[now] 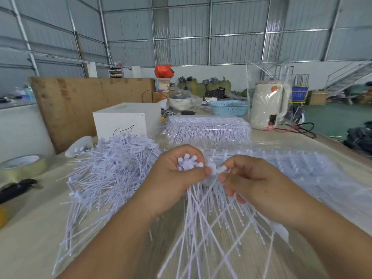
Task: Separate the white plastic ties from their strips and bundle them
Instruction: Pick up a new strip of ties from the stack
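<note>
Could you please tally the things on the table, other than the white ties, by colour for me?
White: 2, the box and the kettle.
Blue: 1, the basket.
Black: 1, the tool.
Clear: 1, the tape roll.
Total: 5.

Two hands (211, 184), one tape roll (23, 167)

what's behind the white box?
A brown plywood board stands upright behind the white box, rising above it and out to its left. The box covers the board's lower right part and whatever lies between them.
</note>
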The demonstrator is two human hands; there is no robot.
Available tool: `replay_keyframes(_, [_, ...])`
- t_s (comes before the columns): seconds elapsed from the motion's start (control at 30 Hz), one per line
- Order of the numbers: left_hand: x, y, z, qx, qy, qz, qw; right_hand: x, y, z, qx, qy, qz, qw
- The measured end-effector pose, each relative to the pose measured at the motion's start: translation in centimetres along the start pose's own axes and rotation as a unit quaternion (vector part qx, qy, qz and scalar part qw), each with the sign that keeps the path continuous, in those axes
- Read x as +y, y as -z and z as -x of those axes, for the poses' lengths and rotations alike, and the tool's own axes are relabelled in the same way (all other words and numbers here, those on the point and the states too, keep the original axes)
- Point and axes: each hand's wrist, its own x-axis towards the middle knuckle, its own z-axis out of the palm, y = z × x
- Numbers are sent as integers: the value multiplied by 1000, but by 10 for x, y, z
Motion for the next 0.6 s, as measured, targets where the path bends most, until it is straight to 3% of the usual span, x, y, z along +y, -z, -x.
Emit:
replay_keyframes(0.13, [0, 2, -2, 57, 3, -23, 998, 2, 4, -1, -22, -20, 21, 999])
replay_keyframes(0.3, [-3, 0, -3, 91, 36, -51, 994, 1, 0, -3, 61, 22, 18, 998])
replay_keyframes(0.47, [-8, 25, -15, 281, 133, 97, 945, -3, 8, -1, 160, 80, 11, 984])
replay_keyframes(0.53, [-9, 35, -16, 252, 132, 101, 954, -6, 10, 2, 103, 97, 1, 990])
replay_keyframes(0.6, [-10, 26, -11, 121, 108, 44, 986, -5, 4, 5, 15, 92, 32, 995])
